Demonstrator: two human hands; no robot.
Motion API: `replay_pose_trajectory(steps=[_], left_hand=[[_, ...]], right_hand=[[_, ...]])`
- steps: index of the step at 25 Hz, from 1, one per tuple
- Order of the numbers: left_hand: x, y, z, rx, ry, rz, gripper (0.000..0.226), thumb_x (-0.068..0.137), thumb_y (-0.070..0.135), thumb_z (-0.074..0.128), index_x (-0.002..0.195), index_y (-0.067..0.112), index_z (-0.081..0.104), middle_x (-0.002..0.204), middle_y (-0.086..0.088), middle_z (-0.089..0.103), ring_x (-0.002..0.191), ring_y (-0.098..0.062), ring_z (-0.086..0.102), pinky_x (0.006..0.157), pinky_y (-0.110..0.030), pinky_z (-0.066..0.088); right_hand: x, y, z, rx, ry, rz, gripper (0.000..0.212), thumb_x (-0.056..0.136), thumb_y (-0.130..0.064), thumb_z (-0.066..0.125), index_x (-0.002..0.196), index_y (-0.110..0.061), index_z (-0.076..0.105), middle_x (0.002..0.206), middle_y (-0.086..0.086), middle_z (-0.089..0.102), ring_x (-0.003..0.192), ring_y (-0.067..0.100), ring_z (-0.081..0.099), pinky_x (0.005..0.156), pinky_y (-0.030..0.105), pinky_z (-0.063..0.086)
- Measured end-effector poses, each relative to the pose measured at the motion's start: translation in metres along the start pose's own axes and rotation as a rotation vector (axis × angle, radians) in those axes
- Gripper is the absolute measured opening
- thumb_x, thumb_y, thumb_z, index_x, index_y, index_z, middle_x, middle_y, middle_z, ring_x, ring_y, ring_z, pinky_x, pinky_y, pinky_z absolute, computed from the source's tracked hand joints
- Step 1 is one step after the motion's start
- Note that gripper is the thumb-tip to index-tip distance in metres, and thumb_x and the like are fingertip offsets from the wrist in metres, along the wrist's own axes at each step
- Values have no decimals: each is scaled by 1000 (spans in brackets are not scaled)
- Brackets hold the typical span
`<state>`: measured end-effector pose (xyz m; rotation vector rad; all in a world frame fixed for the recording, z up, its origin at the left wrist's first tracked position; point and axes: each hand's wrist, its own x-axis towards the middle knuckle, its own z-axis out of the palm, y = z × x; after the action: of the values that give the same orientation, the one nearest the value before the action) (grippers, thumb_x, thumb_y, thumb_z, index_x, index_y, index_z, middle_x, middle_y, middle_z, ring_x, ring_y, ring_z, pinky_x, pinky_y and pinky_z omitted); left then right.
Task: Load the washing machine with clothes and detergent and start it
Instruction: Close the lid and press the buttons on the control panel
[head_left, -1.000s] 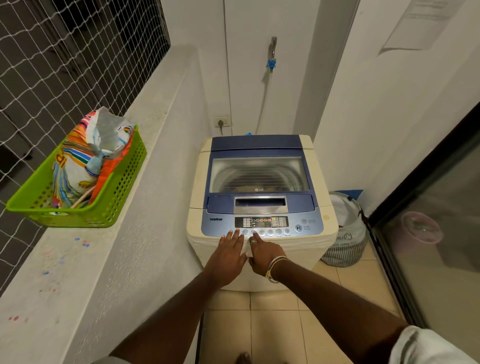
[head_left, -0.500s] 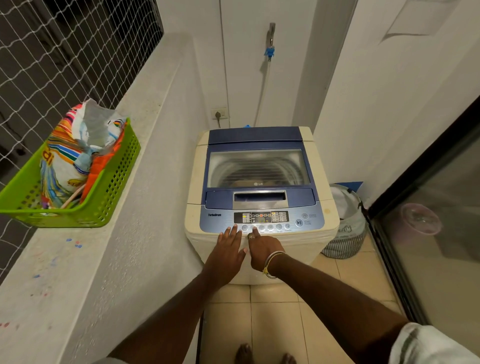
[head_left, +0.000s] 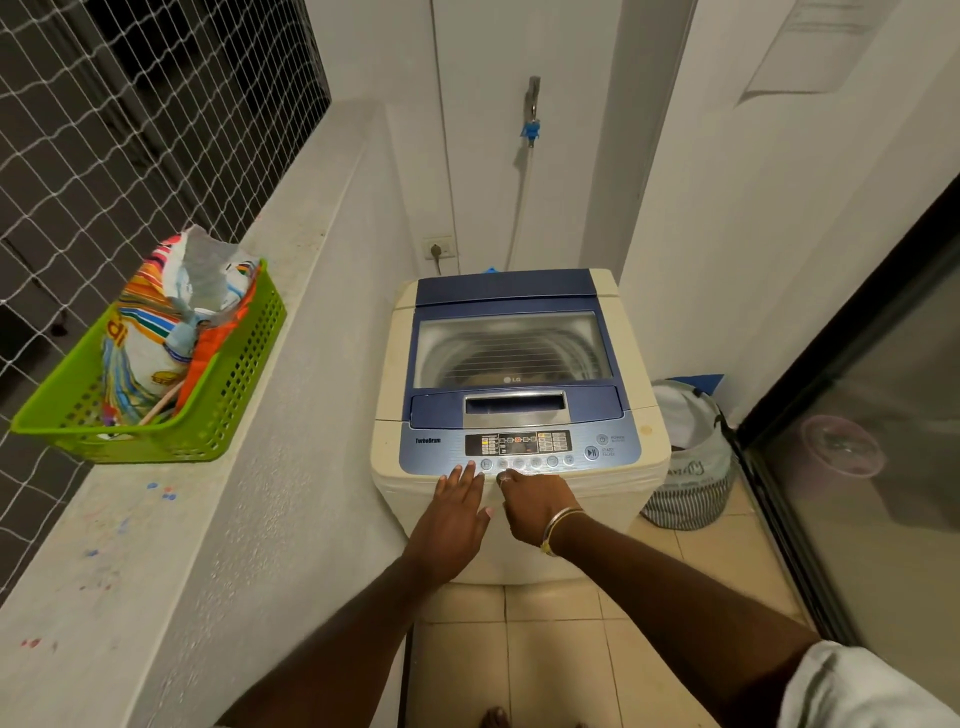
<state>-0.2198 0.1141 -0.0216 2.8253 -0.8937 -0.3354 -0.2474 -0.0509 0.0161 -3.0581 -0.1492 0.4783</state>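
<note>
From my remote seat I see the washing machine (head_left: 514, 358) straight ahead at 12 o'clock, standing on the tiled floor with its blue lid (head_left: 511, 348) down; something pale shows dimly through the window, but I cannot tell what. The control panel (head_left: 519, 446) along the near edge has lit indicators.

My view's left hand (head_left: 457, 514) lies flat, fingers straight and close together, their tips resting on the panel's front edge just at 9 o'clock of the button row (head_left: 527, 461). The right hand (head_left: 535, 505) is beside it, nearly touching, fingers curled into the palm and gripping nothing, with one fingertip (head_left: 502, 476) pushed forward onto the lower edge of the button row, under the second button from the left. A thin bangle (head_left: 558, 522) circles that wrist.

At 10 o'clock a green basket (head_left: 218, 410) sits on the concrete ledge (head_left: 291, 270) holding an opened, colourful detergent bag (head_left: 156, 338), well apart from the machine. At 2 o'clock a striped laundry bag (head_left: 691, 483) stands on the floor just beside the machine. A tap (head_left: 532, 98) with a hose is on the wall at 12 o'clock.
</note>
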Motion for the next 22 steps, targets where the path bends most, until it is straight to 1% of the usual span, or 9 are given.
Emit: replay_pose_trajectory(steps=[2,3,5,7,9,11,15,22], left_hand=[[-3,2,-4,10,0,1,61,105,44,23,157,15,11,165,-4,3,153,-22,0,114,-29,-11],[-4,4,-6,7,2,7,61,105,43,25,157,15,11,165,-4,3,153,-22,1,114,-29,-11],[-6,7,-9,17,3,27,61,105,43,26,157,15,12,165,-4,4,153,-22,2,116,-29,-9],[-7,13,-13,41,19,43,62,105,43,27,157,14,11,165,-5,5,153,-23,3,116,-30,-8],[-7,18,-17,49,24,44,62,105,43,28,157,14,11,165,-6,6,153,-24,3,115,-30,-9],[-8,24,-21,62,23,50,63,105,44,28,157,14,11,165,-6,6,153,-24,3,115,-32,-8],[-5,30,-27,76,31,71,62,104,44,28,156,15,13,165,-7,9,152,-25,6,122,-38,1],[-6,33,-33,73,39,60,62,105,47,27,157,17,13,165,-6,6,153,-24,4,122,-38,1]], right_hand=[[-12,7,10,55,63,7,49,93,-22,47,139,-10,40,142,10,49,115,30,58,87,41,50],[-16,10,16,67,82,8,50,93,-23,47,141,-9,40,146,11,45,122,30,53,93,42,49],[-23,16,24,60,106,11,56,95,-27,46,146,-7,35,154,13,35,138,30,37,109,42,39],[-30,21,26,41,106,33,62,96,-33,43,150,-7,28,158,14,26,145,31,24,117,44,27],[-36,24,24,30,95,53,65,97,-37,41,152,-7,23,161,13,19,148,32,17,119,47,20],[-40,28,21,17,96,68,67,97,-39,40,153,-8,20,162,12,16,149,31,13,120,48,17],[-43,35,13,23,112,87,69,97,-40,39,154,-9,16,162,12,14,150,30,11,121,47,12],[-43,34,9,38,143,88,70,99,-45,36,155,-10,13,163,11,9,151,30,7,122,45,8]])
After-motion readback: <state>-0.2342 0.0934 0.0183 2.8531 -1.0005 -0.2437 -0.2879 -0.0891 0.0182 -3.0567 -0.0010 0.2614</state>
